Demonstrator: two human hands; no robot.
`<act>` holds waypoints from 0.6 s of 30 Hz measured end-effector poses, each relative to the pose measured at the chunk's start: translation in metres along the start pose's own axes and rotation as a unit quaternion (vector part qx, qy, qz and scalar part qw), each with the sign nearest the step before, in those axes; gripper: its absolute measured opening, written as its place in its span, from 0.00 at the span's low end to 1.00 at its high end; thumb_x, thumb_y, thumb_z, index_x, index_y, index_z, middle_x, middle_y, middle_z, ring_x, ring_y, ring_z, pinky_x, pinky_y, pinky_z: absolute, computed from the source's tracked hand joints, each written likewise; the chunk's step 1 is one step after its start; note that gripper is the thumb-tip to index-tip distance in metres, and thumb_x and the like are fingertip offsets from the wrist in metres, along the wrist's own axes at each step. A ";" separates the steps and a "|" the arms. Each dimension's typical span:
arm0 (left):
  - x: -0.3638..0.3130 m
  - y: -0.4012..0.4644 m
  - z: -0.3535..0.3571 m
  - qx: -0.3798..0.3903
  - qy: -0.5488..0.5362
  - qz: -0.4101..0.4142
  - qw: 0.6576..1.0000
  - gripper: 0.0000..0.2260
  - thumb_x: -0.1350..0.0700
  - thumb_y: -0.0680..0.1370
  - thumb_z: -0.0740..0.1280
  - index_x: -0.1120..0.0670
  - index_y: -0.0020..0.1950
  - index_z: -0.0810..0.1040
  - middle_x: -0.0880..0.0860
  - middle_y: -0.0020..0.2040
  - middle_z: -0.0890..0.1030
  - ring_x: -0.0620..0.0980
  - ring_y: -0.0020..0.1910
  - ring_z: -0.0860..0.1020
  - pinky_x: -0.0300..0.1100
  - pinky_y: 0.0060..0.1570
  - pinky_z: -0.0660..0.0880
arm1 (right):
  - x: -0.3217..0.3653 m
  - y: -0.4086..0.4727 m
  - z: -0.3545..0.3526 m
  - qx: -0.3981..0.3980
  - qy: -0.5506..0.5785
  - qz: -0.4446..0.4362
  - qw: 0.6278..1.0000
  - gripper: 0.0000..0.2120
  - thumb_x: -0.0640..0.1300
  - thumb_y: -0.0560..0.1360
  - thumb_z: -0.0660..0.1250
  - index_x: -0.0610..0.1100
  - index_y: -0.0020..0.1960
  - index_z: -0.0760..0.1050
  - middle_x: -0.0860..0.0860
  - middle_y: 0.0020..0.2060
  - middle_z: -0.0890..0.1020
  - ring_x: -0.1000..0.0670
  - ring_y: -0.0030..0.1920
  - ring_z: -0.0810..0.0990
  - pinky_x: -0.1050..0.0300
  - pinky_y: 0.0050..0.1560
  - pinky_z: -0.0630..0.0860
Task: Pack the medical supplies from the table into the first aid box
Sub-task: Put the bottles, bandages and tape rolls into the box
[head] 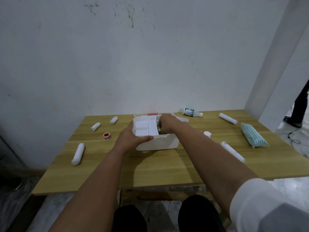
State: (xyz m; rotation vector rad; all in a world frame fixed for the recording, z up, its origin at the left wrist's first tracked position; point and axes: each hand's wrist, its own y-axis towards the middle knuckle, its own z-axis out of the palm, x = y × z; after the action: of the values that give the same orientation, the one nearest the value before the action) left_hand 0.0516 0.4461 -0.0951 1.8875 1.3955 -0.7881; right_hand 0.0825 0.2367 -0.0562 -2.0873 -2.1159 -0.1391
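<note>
The white first aid box [160, 143] stands open in the middle of the wooden table [167, 166], with a white divider tray [145, 128] in its left half. My left hand [132, 138] grips the box's front left corner and the tray edge. My right hand [167, 122] reaches down into the right half, closed on a green-labelled item [159, 129] that is mostly hidden. Loose supplies lie around: white bandage rolls [78, 154] [95, 126] [114, 120] [227, 118], a red tape roll [106, 136], a bottle [192, 112], a white tube [232, 151], a small white cup [207, 134] and a striped blue-green pack [253, 135].
The box lid [181, 118] lies open behind the box, near the white wall. Something red [152, 113] shows behind the box. A person's leg [299, 108] and a floor cable are at the far right, off the table.
</note>
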 end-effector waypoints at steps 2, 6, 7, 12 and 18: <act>0.000 0.000 0.000 -0.002 0.003 -0.001 1.000 0.47 0.32 0.63 0.79 0.43 0.78 0.65 0.47 0.71 0.76 0.47 0.64 0.73 0.44 0.49 0.72 | 0.000 0.000 0.000 0.000 0.003 -0.004 1.000 0.05 0.41 0.70 0.72 0.45 0.36 0.79 0.50 0.33 0.78 0.47 0.37 0.78 0.56 0.38 0.73; -0.001 0.000 0.001 -0.001 0.003 -0.001 1.000 0.48 0.32 0.63 0.78 0.44 0.79 0.64 0.48 0.72 0.75 0.51 0.67 0.73 0.44 0.49 0.72 | -0.002 0.000 0.000 0.003 0.018 -0.010 1.000 0.06 0.40 0.70 0.73 0.45 0.35 0.80 0.50 0.32 0.79 0.48 0.36 0.78 0.56 0.37 0.74; -0.001 -0.001 0.002 -0.003 0.003 0.001 1.000 0.48 0.34 0.64 0.79 0.44 0.79 0.64 0.48 0.73 0.75 0.51 0.67 0.73 0.44 0.50 0.72 | -0.002 0.000 0.000 0.005 0.020 -0.011 1.000 0.05 0.40 0.70 0.73 0.45 0.35 0.80 0.49 0.33 0.80 0.48 0.37 0.79 0.55 0.38 0.76; -0.002 -0.001 0.002 -0.010 -0.001 0.006 1.000 0.45 0.37 0.67 0.80 0.44 0.79 0.64 0.48 0.73 0.75 0.49 0.65 0.72 0.44 0.50 0.71 | -0.006 -0.003 -0.015 0.025 0.070 -0.004 0.997 0.09 0.39 0.69 0.79 0.40 0.48 0.83 0.46 0.43 0.85 0.44 0.42 0.86 0.49 0.48 0.85; -0.001 0.000 0.001 0.001 -0.005 -0.004 1.000 0.49 0.32 0.63 0.78 0.44 0.80 0.64 0.48 0.73 0.75 0.52 0.68 0.73 0.47 0.53 0.74 | -0.037 -0.013 -0.054 -0.059 0.183 0.010 0.981 0.19 0.39 0.71 0.79 0.36 0.61 0.82 0.42 0.53 0.85 0.43 0.45 0.87 0.48 0.46 0.86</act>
State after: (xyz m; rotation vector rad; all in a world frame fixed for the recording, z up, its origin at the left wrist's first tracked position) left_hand 0.0511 0.4450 -0.0949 1.8790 1.3983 -0.8021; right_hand 0.0723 0.1904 -0.0093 -1.9576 -1.9050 -0.6092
